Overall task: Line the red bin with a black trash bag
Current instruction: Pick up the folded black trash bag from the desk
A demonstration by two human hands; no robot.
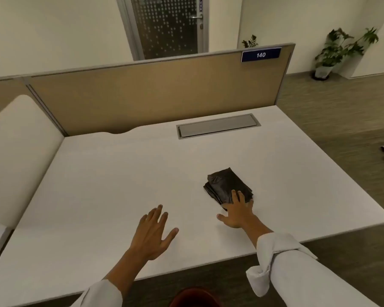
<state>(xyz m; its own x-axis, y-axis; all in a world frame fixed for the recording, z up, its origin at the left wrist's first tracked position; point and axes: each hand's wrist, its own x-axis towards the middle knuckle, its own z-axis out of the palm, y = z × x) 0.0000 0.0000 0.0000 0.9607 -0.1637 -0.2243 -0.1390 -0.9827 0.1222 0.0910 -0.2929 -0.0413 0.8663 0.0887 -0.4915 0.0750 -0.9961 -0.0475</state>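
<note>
Your right hand (237, 212) lies palm down on the white desk (124, 173), fingers spread flat. The fingertips (233, 193) rest on the near corner of the folded black trash bag (227, 185); the thumb sticks out toward 9 o'clock, off the bag. Nothing is gripped: the hand is flat and unclosed, touching only.

The bag is a flat, stacked, roughly rectangular fold lying on the desk right of centre. Its long axis runs from about 11 o'clock (far end) to 5 o'clock (near end), the near end under your fingers. The far corner points toward the grey cable hatch (218, 125), which sits well apart from it, near the partition.

Your left hand (152, 234) hovers or rests over bare desk at about 9 o'clock from the right hand, fingers extended and splayed, thumb out toward 3 o'clock. It holds nothing. You cannot tell from this view whether the palm touches the surface.

Both sleeves are white, the right one (273, 251) rolled at the forearm.

The red bin (193, 298) shows only as a dark red rim at the bottom edge, at 6 o'clock, below the desk's near edge and between your forearms. Its inside is not visible.

Tan partition panel (155, 94) stands along the far desk edge, with a blue plate reading "140" (261, 54) at 1 o'clock. A potted plant (339, 52) stands on the floor at 2 o'clock.
</note>
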